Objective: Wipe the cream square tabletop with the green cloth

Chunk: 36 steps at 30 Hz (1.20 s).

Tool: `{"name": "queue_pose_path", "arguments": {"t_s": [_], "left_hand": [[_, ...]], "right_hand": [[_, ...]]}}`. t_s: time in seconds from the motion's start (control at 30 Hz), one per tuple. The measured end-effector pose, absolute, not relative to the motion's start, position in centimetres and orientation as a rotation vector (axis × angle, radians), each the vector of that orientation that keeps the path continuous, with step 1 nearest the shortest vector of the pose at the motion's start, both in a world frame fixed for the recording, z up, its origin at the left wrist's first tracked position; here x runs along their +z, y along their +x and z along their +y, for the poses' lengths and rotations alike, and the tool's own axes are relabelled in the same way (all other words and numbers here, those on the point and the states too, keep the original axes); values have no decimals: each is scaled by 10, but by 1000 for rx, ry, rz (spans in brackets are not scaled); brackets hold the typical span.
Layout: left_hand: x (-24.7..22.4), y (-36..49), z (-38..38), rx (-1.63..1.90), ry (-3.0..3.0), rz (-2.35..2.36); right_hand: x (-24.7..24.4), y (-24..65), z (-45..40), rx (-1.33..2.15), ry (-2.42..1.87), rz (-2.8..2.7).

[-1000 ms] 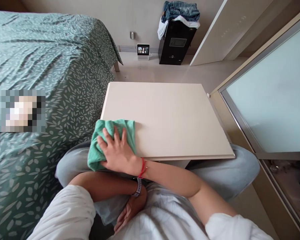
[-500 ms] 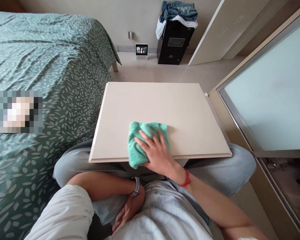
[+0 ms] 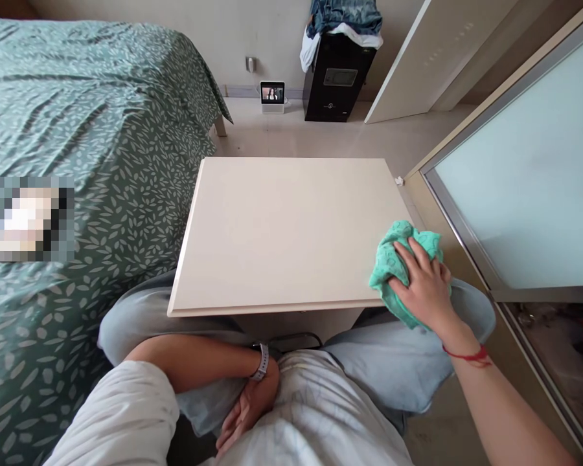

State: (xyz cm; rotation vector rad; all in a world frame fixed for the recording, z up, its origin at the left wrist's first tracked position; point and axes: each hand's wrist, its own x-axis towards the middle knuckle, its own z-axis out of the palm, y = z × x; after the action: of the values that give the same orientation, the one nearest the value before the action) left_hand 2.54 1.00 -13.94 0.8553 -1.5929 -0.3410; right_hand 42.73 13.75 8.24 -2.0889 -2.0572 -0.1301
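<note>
At the near right corner of the pale tabletop (image 3: 291, 226), my right hand (image 3: 425, 288) presses on a green cloth (image 3: 391, 262), its fingers bent over the bunched fabric. Part of the cloth hangs over the front edge. A red string circles that wrist. Down in my lap, my left hand (image 3: 250, 411) rests with the palm partly up and the fingers loosely extended, holding nothing. It has a watch with a light strap on the wrist.
Left of the table is a bed (image 3: 140, 149) with a green leaf-patterned sheet and a blurred patch on it. A small screen (image 3: 273, 94) and a black cabinet (image 3: 337, 77) topped with clothes stand by the wall. A frosted glass panel (image 3: 529, 168) is at the right.
My right hand has moved the green cloth from the middle of the table's front edge to its right corner, and the cloth is more bunched. My left hand stays in my lap.
</note>
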Motion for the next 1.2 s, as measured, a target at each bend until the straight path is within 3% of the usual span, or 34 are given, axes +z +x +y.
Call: {"name": "queue_pose_path", "arguments": {"t_s": [0.23,0.53,0.73,0.87,1.03,1.2], "left_hand": [[-143,40,0,-467,456,-1433],[-160,40,-14,-184,505,-1611],[-177,44,-35,150,564,-2226],[-172,43,-29,76,561,-2112],[-158,41,-21,327,402,-2069],[-135,42,-19,541,229,-2596]], "right_hand": [[103,415,271,128,-2293,-1868],[119,404,391,284,-2249,-1737],[127,384,422,262,-2297,-1718],[127,349,427,195,-2275,-1851],[126,266,430,215,-2078,-2140],[131,157,428,354,-1743,-2353]]}}
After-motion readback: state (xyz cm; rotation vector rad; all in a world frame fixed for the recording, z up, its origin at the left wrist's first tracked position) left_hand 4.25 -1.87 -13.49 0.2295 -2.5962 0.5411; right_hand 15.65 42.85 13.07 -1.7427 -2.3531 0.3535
